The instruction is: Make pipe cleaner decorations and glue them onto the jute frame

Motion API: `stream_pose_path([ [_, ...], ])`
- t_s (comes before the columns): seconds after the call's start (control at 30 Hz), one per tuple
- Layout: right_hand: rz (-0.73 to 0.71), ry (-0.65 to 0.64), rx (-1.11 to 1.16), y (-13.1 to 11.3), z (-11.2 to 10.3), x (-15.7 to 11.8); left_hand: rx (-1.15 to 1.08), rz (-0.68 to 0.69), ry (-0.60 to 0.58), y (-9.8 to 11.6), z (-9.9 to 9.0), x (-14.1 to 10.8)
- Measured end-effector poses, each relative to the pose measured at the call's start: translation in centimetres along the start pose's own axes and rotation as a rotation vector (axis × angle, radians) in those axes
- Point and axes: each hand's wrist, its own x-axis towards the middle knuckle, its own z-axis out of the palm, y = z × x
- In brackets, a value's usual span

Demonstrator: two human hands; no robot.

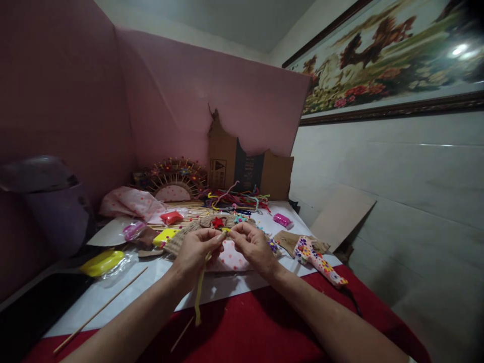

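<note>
Both hands pinch one yellow pipe cleaner [199, 292] over the middle of the table. My left hand [198, 247] is closed on it, and the long end hangs down below that hand. My right hand [254, 248] is closed on its other end, fingertips close to the left ones. Just beyond and below the hands lies a fan-shaped craft piece [232, 258] with a pale, red-dotted cloth centre and a twine-covered rim. A red star shape [218, 222] and a teal one [241, 219] sit on that rim. The hands hide part of the piece.
A flower-patterned glue gun [319, 262] lies at the right. Coloured pipe cleaners [242, 197] and sticks are heaped behind. Clay packets, including a yellow one [102, 263], lie left, near a wooden stick [102, 308]. A second fan piece [173, 191] and torn cardboard [272, 176] stand at the back.
</note>
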Motion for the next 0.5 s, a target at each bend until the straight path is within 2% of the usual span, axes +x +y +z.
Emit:
stream_pose_path([
  [0.17,-0.025,-0.071,0.022,-0.22,0.26,-0.37,0.008,0.071,0.0,0.0,0.03,0.08],
  [0.33,-0.006,-0.082,0.069,-0.23,0.39,-0.45,0.047,0.172,-0.039,0.01,0.04,0.13],
  [0.5,-0.043,-0.039,-0.038,-0.47,0.5,-0.75,0.246,0.313,0.026,-0.27,0.09,0.13],
])
